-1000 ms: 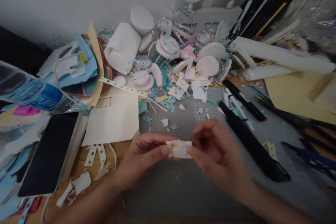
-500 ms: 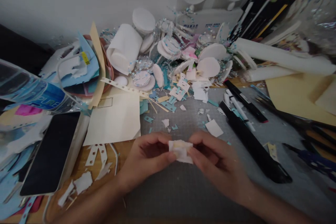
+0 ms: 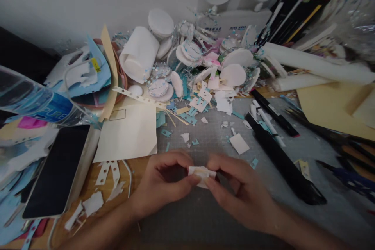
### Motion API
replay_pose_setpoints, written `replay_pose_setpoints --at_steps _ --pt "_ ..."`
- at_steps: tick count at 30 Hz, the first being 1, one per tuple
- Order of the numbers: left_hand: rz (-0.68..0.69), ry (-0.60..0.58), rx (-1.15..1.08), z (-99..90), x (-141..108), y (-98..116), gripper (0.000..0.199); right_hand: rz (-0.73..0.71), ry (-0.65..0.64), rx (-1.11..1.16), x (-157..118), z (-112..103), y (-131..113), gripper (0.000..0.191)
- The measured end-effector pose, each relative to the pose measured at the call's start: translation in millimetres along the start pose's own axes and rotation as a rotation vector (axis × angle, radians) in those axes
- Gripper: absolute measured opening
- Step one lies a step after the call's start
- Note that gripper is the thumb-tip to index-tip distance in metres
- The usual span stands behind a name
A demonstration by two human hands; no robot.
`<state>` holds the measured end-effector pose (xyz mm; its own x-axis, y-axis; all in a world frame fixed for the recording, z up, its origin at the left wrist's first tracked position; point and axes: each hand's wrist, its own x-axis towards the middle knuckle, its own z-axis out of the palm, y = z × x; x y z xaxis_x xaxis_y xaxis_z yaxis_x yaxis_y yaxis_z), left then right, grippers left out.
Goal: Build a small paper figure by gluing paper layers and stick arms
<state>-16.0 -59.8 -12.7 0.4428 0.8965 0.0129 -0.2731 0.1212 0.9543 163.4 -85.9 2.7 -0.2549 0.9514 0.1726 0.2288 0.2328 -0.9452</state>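
Note:
Between my hands is a small piece of white paper (image 3: 202, 172), its upper edge curled over, with a pale yellow patch in the middle. My left hand (image 3: 165, 181) pinches its left end between thumb and fingers. The right end is pinched by my right hand (image 3: 241, 193), its thumb on the near side. Both hands are just above the grey cutting mat (image 3: 181, 218). Beyond them on the mat lie a white paper square (image 3: 239, 143) and small teal scraps.
To the left are a phone (image 3: 57, 172), a water bottle (image 3: 55, 105) and a cream sheet (image 3: 129, 136). White discs and cut paper are heaped behind. Black pens (image 3: 284, 160) and scissors (image 3: 357, 146) lie on the right.
The white paper has come slightly nearer to me and its upper edge now looks more curled over. My right hand's fingers have shifted a little left; both hands keep their pinch.

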Motion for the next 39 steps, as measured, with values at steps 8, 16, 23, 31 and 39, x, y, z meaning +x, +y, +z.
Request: replay_pose_setpoints --at_steps 8,16,23,31,39 --pt "-0.086 -0.067 -0.088 -2.7 -2 3 0.012 0.085 0.049 0.154 -4 -2 0 0.015" --pt "-0.257 -0.19 -0.451 -5.7 2 8 0.032 0.379 0.226 0.913 10 -21 -2 0.03" --pt "-0.297 -0.175 -0.443 -4.4 -1 15 0.029 0.371 0.072 1.09 12 -21 -2 0.028" --pt "-0.25 -0.188 -0.406 -5.6 -5 11 0.022 0.39 0.059 1.091 12 -20 0 0.029" --pt "-0.203 -0.176 -0.255 -4.5 -4 14 0.032 0.417 0.079 1.003 8 -14 2 0.027"
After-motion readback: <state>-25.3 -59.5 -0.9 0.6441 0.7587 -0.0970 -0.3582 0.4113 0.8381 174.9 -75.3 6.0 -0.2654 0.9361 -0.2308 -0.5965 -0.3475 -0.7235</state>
